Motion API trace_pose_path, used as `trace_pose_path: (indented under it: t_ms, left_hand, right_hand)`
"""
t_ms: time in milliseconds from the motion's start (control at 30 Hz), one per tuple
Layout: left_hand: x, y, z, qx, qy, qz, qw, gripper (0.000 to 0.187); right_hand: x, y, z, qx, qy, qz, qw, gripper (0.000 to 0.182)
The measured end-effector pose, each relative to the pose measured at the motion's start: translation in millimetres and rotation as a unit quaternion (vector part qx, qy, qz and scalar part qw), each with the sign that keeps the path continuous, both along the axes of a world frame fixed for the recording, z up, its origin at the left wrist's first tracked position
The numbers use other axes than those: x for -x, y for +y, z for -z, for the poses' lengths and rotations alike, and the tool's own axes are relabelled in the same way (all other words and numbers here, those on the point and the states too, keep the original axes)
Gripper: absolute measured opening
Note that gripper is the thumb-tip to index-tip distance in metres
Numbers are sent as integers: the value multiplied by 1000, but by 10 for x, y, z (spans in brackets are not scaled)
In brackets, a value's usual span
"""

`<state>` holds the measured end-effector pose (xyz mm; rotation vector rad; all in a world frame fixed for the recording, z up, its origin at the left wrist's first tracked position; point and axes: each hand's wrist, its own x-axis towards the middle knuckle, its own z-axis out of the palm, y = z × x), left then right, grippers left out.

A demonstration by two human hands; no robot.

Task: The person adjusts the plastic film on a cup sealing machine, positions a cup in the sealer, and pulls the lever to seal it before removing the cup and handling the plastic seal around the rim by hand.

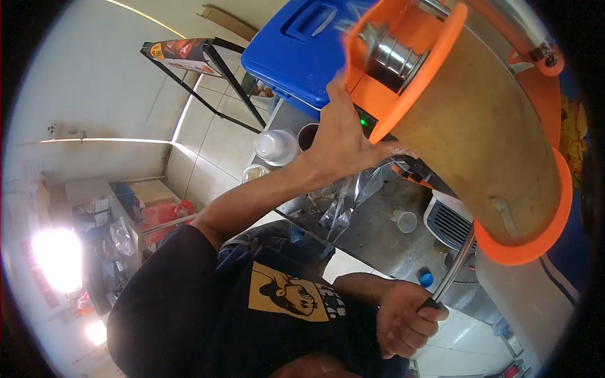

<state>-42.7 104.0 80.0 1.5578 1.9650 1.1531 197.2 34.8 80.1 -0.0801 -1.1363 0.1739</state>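
A large device with an orange frame [435, 69] and a curved tan, cloudy panel [485, 126] fills the upper right. A shiny metal spool-like part [396, 58] sits inside its orange end. My left hand [346, 129] is closed at the lower edge of this end, beside a small green light, thumb stretched toward the tan panel; some fingers are hidden. Lower down, my right hand [409, 320] is wrapped in a fist round the black end of a metal lever [455, 264]. That lever runs up to the lower orange ring [526, 252].
A blue cooler box [290, 69] stands behind my left hand. White plastic cups [276, 146], clear plastic film [353, 195], a small clear cup [404, 220] and a blue cap [426, 278] are on the metal counter [372, 236]. A black-framed sign stand [217, 82] is on the tiled floor.
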Motion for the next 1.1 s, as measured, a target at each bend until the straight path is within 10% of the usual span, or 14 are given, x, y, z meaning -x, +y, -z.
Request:
trace_pose_path:
  t_ms: [1100]
  left_hand:
    - [-17, 20, 20, -33, 0, -13, 999, 125]
  right_hand:
    - [50, 55, -37, -16, 29, -17, 999, 37]
